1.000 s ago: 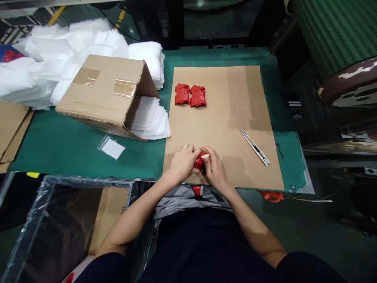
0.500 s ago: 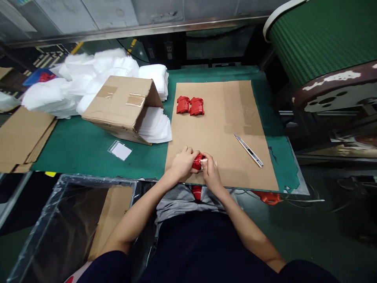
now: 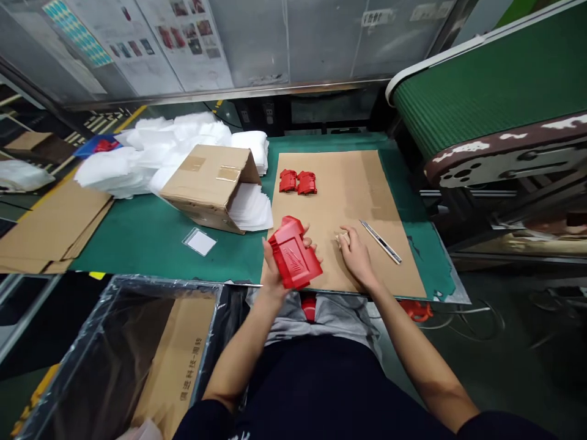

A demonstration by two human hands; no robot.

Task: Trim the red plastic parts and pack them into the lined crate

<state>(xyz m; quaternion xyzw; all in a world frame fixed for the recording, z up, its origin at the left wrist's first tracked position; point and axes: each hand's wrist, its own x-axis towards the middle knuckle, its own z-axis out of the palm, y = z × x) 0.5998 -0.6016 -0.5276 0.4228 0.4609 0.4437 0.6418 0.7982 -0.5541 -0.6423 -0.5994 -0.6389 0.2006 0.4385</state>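
My left hand [image 3: 274, 274] is wrapped round a red plastic housing [image 3: 293, 253], raised above the cardboard sheet with a raised script logo facing up. Its fingertips show along the housing's right edge. Lower and to the right, my right hand [image 3: 356, 255] is closed over the sheet, with a small pale wad [image 3: 342, 238] between its fingers; its material is unclear. Right of that hand lies a utility knife [image 3: 380, 242]. Farther back, two red plastic parts [image 3: 288, 181] [image 3: 307, 183] sit side by side on the cardboard sheet [image 3: 339, 208].
A tipped cardboard box [image 3: 208, 183] holds white foam sheets [image 3: 250, 208], with more white foam [image 3: 183, 137] piled behind. A clear card sleeve [image 3: 199, 242] lies on the green table [image 3: 151, 235]. A green conveyor belt [image 3: 495, 79] stands right; a plastic-lined bin [image 3: 114, 342] sits below left.
My left hand has lifted the red housing and turned its logo side up. My right hand has left the housing and moved right with the pale wad. The camera view has tilted up.
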